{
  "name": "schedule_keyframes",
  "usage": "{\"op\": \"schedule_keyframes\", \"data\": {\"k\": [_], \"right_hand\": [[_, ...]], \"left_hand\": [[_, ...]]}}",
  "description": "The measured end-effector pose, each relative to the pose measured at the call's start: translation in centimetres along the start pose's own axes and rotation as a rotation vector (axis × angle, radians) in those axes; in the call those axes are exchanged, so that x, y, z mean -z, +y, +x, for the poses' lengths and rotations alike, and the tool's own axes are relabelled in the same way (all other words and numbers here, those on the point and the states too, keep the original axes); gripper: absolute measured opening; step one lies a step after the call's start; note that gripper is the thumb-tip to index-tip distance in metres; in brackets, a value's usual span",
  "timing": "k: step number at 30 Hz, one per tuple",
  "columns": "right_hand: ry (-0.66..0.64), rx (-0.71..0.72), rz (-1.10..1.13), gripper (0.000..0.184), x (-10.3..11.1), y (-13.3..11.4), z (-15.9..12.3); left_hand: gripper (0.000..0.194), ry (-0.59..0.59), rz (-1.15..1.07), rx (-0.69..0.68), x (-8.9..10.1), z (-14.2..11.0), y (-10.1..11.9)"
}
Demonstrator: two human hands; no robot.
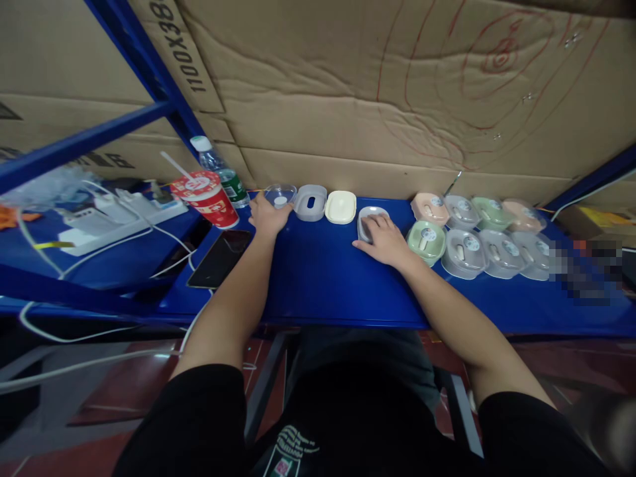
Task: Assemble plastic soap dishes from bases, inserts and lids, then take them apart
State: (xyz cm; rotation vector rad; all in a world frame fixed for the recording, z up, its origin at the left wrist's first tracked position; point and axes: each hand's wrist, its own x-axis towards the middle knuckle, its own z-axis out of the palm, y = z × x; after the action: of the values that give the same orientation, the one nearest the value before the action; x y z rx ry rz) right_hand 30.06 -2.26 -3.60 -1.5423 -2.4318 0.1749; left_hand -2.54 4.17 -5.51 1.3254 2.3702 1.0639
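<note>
My left hand (269, 216) is at the near side of a clear, round see-through piece (287, 193) with a white disc (281, 201) showing in it; my thumb and fingers are apart, and I cannot tell whether they grip it. My right hand (386, 240) lies over a shallow grey dish (365, 227), fingertips on or inside it; whether they clamp it, I cannot tell. The dish sits on the blue table (318, 285), left of the lidded boxes. Between my hands stand a grey piece (311, 212) with an oval slot and a cream tray (341, 207) with nothing in it, side by side. To my right, peach, grey and green lidded boxes (464, 253) form two rows, pale handle-like pieces and round stickers on several lids. Left of my left hand are a red cup (217, 208) with a straw and a clear bottle (233, 185); their contents are hidden or unclear.
</note>
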Motion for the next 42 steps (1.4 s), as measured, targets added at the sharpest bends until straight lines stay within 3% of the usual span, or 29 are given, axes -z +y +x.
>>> {"op": "schedule_keyframes", "data": {"k": [6,9,11,13,18,21,23,25,29,31,34,37,42], "right_hand": [[0.029,-0.003,0.021,0.066,0.3,-0.2,0.1],[0.074,-0.044,0.032,0.059,0.5,-0.4,0.2],[0.131,-0.063,0.068,0.055,0.7,-0.4,0.2],[0.228,-0.059,0.137,0.055,0.9,-0.5,0.1],[0.481,0.057,0.524,0.061,0.8,-1.6,-0.5],[0.483,0.089,0.748,0.072,0.2,-3.0,-0.8],[0.451,0.13,0.806,0.08,-0.2,-3.9,-0.8],[0.398,0.175,0.822,0.085,-0.6,-4.5,-0.7],[0.291,0.206,0.782,0.078,-0.8,-4.0,-0.3],[0.272,0.206,0.657,0.072,-0.6,-3.0,-0.1],[0.205,0.14,0.335,0.064,-0.2,-1.5,0.0],[0.054,0.002,0.076,0.064,0.1,-0.7,0.0],[-0.083,-0.081,-0.03,0.07,0.0,-0.6,-0.2]], "left_hand": [[0.103,0.005,-0.046,0.036,-0.1,0.0,0.3],[0.101,0.101,-0.02,-0.023,0.3,-0.7,0.9],[0.093,0.194,0.004,-0.178,0.6,-1.8,1.6],[0.086,0.211,0.002,-0.41,0.8,-3.5,2.6],[0.08,-0.116,-0.073,-1.002,-0.8,-9.0,5.0],[0.091,-0.218,-0.144,-1.175,-2.0,-11.0,5.4],[0.098,-0.203,-0.202,-1.191,-2.3,-11.3,5.4],[0.092,-0.163,-0.225,-1.191,-2.0,-11.2,5.2],[0.04,-0.116,-0.156,-1.19,-0.9,-9.9,5.2],[0.03,-0.075,-0.115,-1.127,-0.4,-8.8,5.0],[0.024,-0.044,-0.019,-1.014,0.2,-6.3,4.2],[0.027,-0.09,0.063,-0.94,0.6,-3.7,2.8],[0.034,-0.179,0.108,-0.885,0.0,-1.9,1.3]]}}
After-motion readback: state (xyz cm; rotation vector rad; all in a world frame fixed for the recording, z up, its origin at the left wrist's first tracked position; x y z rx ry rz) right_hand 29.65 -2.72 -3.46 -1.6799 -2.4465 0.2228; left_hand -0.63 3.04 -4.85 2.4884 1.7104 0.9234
